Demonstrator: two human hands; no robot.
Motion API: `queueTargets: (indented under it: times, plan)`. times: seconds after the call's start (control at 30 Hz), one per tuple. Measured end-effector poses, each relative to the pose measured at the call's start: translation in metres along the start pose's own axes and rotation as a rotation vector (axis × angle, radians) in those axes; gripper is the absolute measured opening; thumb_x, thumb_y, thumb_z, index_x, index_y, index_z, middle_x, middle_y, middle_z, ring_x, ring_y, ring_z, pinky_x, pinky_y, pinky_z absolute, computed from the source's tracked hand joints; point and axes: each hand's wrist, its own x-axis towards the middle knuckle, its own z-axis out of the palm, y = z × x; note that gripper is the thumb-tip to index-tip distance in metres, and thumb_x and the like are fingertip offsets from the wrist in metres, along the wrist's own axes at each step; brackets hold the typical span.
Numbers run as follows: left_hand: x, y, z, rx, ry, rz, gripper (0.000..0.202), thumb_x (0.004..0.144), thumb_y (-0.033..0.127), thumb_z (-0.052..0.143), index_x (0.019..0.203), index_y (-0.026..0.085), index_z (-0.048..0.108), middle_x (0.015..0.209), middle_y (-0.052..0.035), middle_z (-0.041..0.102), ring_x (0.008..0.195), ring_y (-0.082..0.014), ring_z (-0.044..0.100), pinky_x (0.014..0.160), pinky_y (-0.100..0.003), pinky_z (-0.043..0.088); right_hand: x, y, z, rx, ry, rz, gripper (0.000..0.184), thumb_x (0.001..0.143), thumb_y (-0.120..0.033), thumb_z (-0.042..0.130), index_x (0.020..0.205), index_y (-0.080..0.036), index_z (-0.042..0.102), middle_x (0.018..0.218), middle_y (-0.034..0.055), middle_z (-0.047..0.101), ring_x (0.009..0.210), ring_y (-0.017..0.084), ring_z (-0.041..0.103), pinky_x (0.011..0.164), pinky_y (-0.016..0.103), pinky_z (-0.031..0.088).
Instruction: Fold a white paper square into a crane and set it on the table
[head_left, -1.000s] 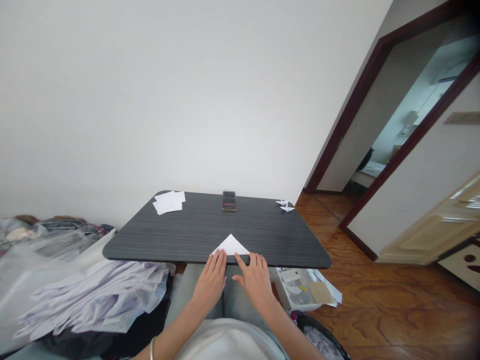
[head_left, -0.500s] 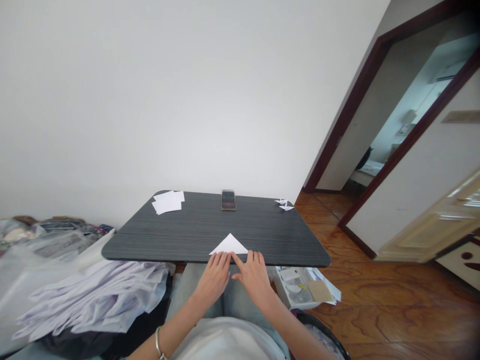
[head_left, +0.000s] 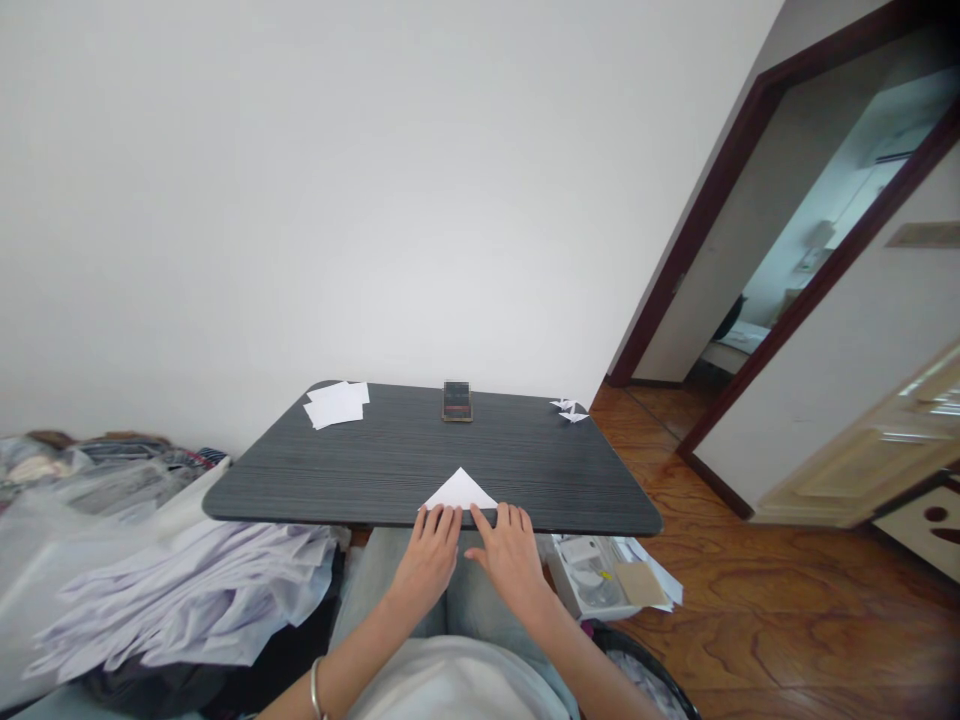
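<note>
A white sheet of paper folded into a triangle (head_left: 460, 490) lies at the table's near edge, its point facing away from me. My left hand (head_left: 429, 552) rests at the lower left of the paper, fingers stretched forward onto its folded edge. On the other side, my right hand (head_left: 510, 550) has its fingertips at the lower right corner, with the thumb and fingers spread. Both hands lie palm down and press on the paper without gripping it. The fingertips cover parts of the bottom edge.
The dark table (head_left: 375, 450) carries loose white sheets (head_left: 335, 405) at back left, a phone (head_left: 457, 401) at back centre and small folded paper cranes (head_left: 570, 410) at back right. Piled cloth (head_left: 202, 590) sits below left; a white box (head_left: 596, 580) stands below right.
My right hand has shifted slightly to the right along the paper's lower edge, away from the left hand. The left hand has hardly moved.
</note>
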Motion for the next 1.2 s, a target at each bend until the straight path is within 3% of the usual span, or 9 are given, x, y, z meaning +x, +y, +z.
queueTargets:
  times: [0.3,0.57,0.7,0.83,0.93,1.1,1.2]
  plan:
    - [-0.004,0.000,0.004,0.031,-0.014,0.014,0.049,0.079,0.015,0.034,0.129,0.012,0.033,0.123,-0.0120,0.046,0.115,-0.0277,0.037,0.098,-0.050,0.024,0.002,-0.001,0.003,0.029,-0.016,-0.011,0.062,0.066,-0.041,0.067,0.123,-0.033,0.042,0.094,0.0111,0.053,0.091,0.028,0.048,0.085,0.047,0.030]
    - [-0.004,0.002,-0.001,-0.022,0.007,-0.009,0.047,0.081,0.018,0.038,0.127,0.012,0.035,0.122,-0.0123,0.047,0.114,-0.0283,0.038,0.096,-0.049,0.026,0.004,-0.002,0.004,0.034,-0.017,0.002,0.061,0.065,-0.041,0.067,0.121,-0.033,0.044,0.096,0.0118,0.053,0.092,0.029,0.048,0.085,0.048,0.029]
    - [0.000,-0.012,-0.013,-0.160,0.051,-0.026,0.036,0.083,0.022,0.039,0.118,0.015,0.045,0.113,-0.0101,0.052,0.106,-0.0241,0.044,0.092,-0.041,0.032,0.003,0.000,0.003,0.036,-0.012,0.006,0.062,0.065,-0.041,0.067,0.122,-0.031,0.044,0.098,0.0122,0.053,0.093,0.029,0.047,0.086,0.048,0.029]
    - [0.007,-0.039,-0.017,-0.244,0.140,-0.261,0.031,0.083,0.025,0.042,0.111,0.015,0.049,0.107,-0.0099,0.054,0.100,-0.0237,0.047,0.084,-0.038,0.037,0.001,0.002,0.001,0.044,-0.004,0.022,0.059,0.067,-0.040,0.067,0.120,-0.029,0.045,0.098,0.0114,0.052,0.092,0.028,0.047,0.085,0.046,0.031]
    - [0.013,-0.053,-0.015,-0.350,0.104,-0.300,0.020,0.079,0.029,0.050,0.095,0.019,0.056,0.096,-0.0055,0.058,0.092,-0.0225,0.050,0.076,-0.036,0.039,-0.001,0.003,-0.001,0.086,0.007,0.031,0.050,0.072,-0.038,0.061,0.119,-0.027,0.047,0.097,0.0102,0.052,0.091,0.027,0.047,0.084,0.044,0.032]
    - [0.023,-0.055,-0.013,-0.597,0.082,-0.368,0.010,0.075,0.025,0.053,0.080,0.019,0.057,0.086,-0.0026,0.061,0.086,-0.0211,0.054,0.073,-0.034,0.039,-0.004,0.009,-0.004,0.160,0.036,0.044,0.042,0.077,-0.035,0.055,0.116,-0.023,0.048,0.094,0.0087,0.053,0.091,0.025,0.048,0.084,0.040,0.034]
    - [0.029,-0.056,-0.014,-0.866,0.055,-0.398,0.010,0.076,0.024,0.049,0.074,0.017,0.055,0.072,-0.0016,0.061,0.071,-0.0170,0.057,0.066,-0.028,0.042,0.000,0.017,-0.002,0.242,0.075,0.066,0.040,0.081,-0.034,0.049,0.118,-0.022,0.045,0.097,0.0079,0.054,0.092,0.023,0.050,0.080,0.036,0.036]
